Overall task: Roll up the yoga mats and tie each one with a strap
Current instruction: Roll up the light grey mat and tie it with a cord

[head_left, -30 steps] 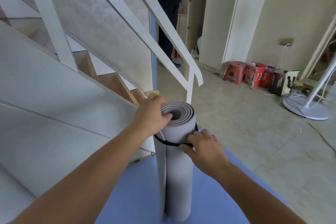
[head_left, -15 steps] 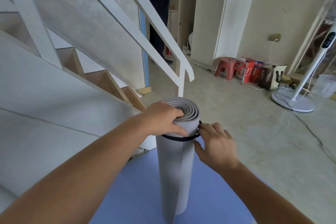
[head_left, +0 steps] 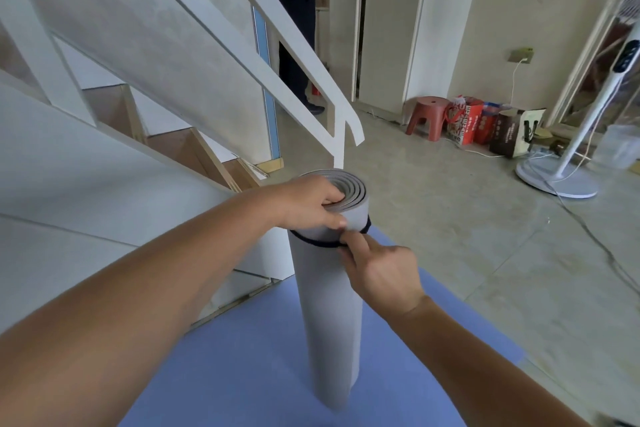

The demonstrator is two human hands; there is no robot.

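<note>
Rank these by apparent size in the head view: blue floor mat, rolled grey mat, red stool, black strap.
1. blue floor mat
2. rolled grey mat
3. red stool
4. black strap
The stool stands far from the camera, so its place against the thin strap is unsure.

A: Stairs (head_left: 194, 156) on the left, white railing (head_left: 311, 69) slanting down across them.
B: A person (head_left: 294, 10) in dark clothes stands in the doorway behind.
A: By the far wall there's a red stool (head_left: 427, 113), with a red bag (head_left: 464, 121) and a brown bag (head_left: 512, 135) just beside it.
B: Socket (head_left: 521, 55) above them, and a fan (head_left: 557, 178) on its round base at right.
</note>
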